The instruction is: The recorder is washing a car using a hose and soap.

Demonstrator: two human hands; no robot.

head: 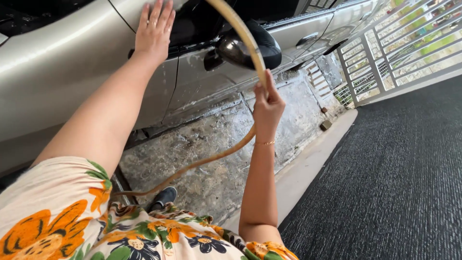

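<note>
silver car (57, 62) filling the upper left, wet along the lower door panels, parked on a damp, stained concrete slab (211, 159). dark ribbed mat or paving (394, 168) covering the right side, one white slatted gate (399, 43) beyond. one black side mirror (250, 48) jutting from the door. one tan hose (243, 31), arcing from the top edge down past the mirror, through the raised grip, then trailing low across the slab toward a dark shoe (166, 196).

left hand (155, 29) laid flat on the car body near the window edge, fingers spread slightly and straight, gripping nothing. right hand (267, 103) lifted just below the mirror, fingers curled around the hose, thumb up along it, thin bracelet (264, 143) at the wrist.

judged from this: mid-wash, rinsing stage, hose held up while the other palm braces or rubs the panel. nozzle end out of view above, so cannot tell whether water runs. next move seemingly calling for steady hold of the hose and keeping the slack clear of the mirror.

counted: one car, one gate, one mirror, one hose, one shoe, two hands.
</note>
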